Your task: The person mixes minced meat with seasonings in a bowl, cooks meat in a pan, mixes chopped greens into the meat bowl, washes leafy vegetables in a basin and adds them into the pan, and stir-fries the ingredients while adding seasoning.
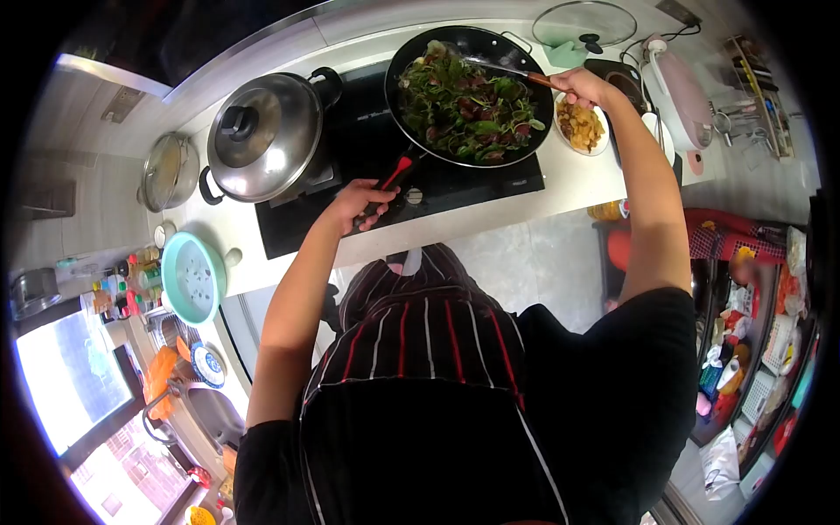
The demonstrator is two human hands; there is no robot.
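Note:
A black wok (416,80) sits on the right side of the black stove, full of leafy greens (472,109) with darker reddish pieces among them. My left hand (360,206) is closed around the wok's black and red handle (398,172). Over at the wok's right rim, my right hand (580,88) grips the brown wooden handle of a spatula (537,79). The spatula's metal part reaches into the greens, its tip partly hidden there. Just below my right hand stands a white plate of yellowish cooked food (581,127).
A lidded steel pot (262,136) stands left of the wok on the stove (359,122). A glass lid (584,24) lies behind the wok. On the left are a mint-green basin (192,278), bottles (131,280) and a sink (214,416). A pink appliance (678,92) stands at right.

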